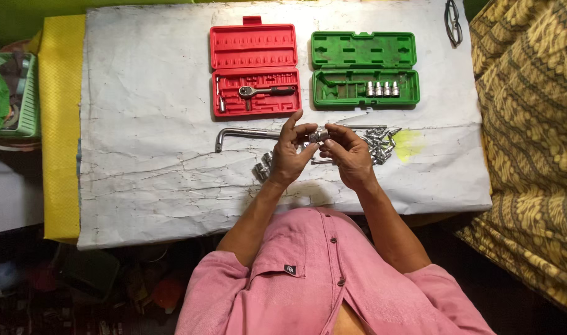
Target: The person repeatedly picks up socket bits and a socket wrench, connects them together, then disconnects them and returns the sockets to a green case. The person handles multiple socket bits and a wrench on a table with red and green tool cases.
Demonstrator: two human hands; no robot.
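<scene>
Holding a small metal socket [318, 135] between both hands, you have it raised just above the white sheet [147, 167], in front of the two open cases. Your left hand [289, 155] pinches its left end with thumb and fingertips [308, 129], the other fingers fanned upward. Your right hand [348, 154] meets it from the other side, thumb and forefinger closed on its right end, the remaining fingers curled loosely. The socket lies between the two sets of fingertips, and its long axis appears to run left to right, though it is too small to be sure. Neither hand is clearly nearer; both touch it.

Beyond your hands, the red case [254, 68] sits on the left with a ratchet [265, 91] in its lower tray. The green case [364, 69] sits on the right, just beside it, with four upright sockets [381, 89] in a row in its lower half and the rest of that tray bare. So the green case lies ahead of and to the right of the socket you hold, on your right hand's side.

On the sheet under your hands, an L-shaped bar [243, 133] lies with its long arm running left to right, partly hidden behind your left hand. A heap of loose sockets [379, 146] lies just right of your right hand, and a few more [262, 167] sit by your left wrist. Glasses [452, 22] rest at the far right corner.
</scene>
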